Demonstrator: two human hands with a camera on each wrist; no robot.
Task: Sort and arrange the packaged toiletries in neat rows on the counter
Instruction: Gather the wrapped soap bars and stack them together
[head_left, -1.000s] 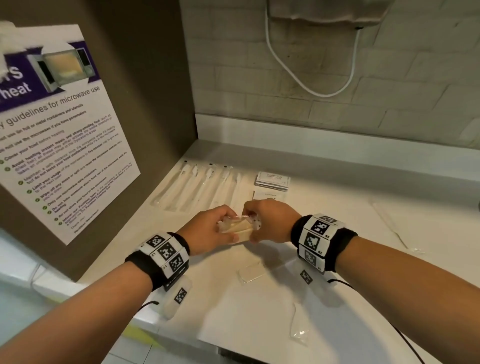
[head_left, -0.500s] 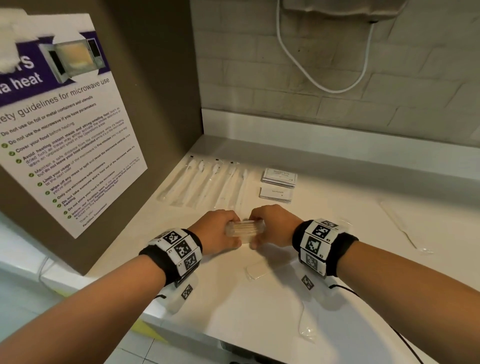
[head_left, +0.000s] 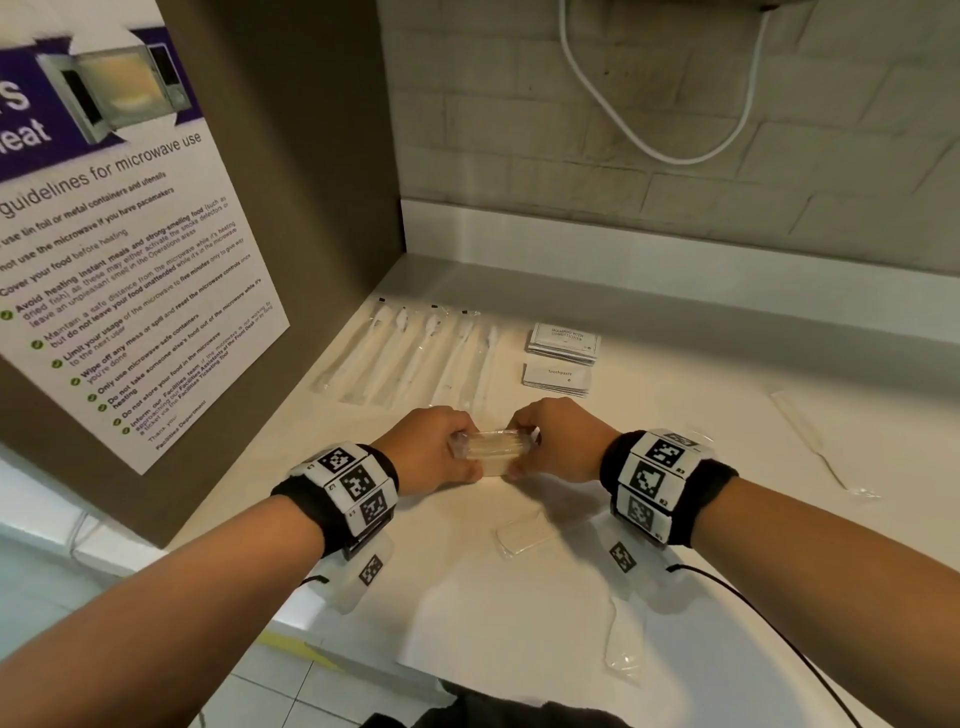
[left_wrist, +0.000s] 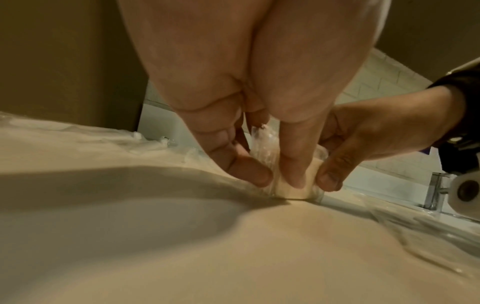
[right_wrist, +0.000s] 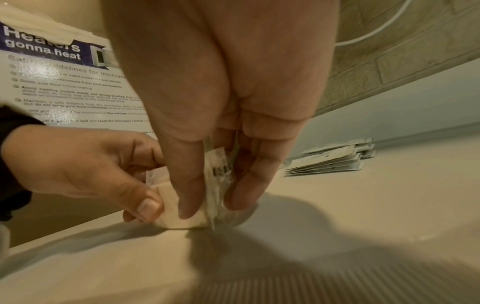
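Note:
A small stack of clear-wrapped cream packets (head_left: 493, 449) stands on edge on the white counter (head_left: 519, 613), squeezed from both ends. My left hand (head_left: 467, 457) pinches its left end and my right hand (head_left: 522, 452) pinches its right end. In the left wrist view the left hand (left_wrist: 278, 179) presses the stack (left_wrist: 293, 189) down onto the counter. The right wrist view has the right hand (right_wrist: 213, 205) gripping the stack (right_wrist: 179, 214) with crinkled wrap between its fingers. Behind lie a row of wrapped toothbrushes (head_left: 415, 353), shampoo sachets (head_left: 563, 343) and toothpaste sachets (head_left: 556, 376).
Loose clear packets lie near me (head_left: 519, 535), at the front edge (head_left: 623, 644), and a long one at the right (head_left: 810, 436). A brown side panel with a microwave poster (head_left: 130, 260) bounds the counter on the left. A tiled wall with a white cable (head_left: 649, 140) stands behind.
Both hands have brought the stack down from a tilted hold just above the counter, so it now stands squared on its edge.

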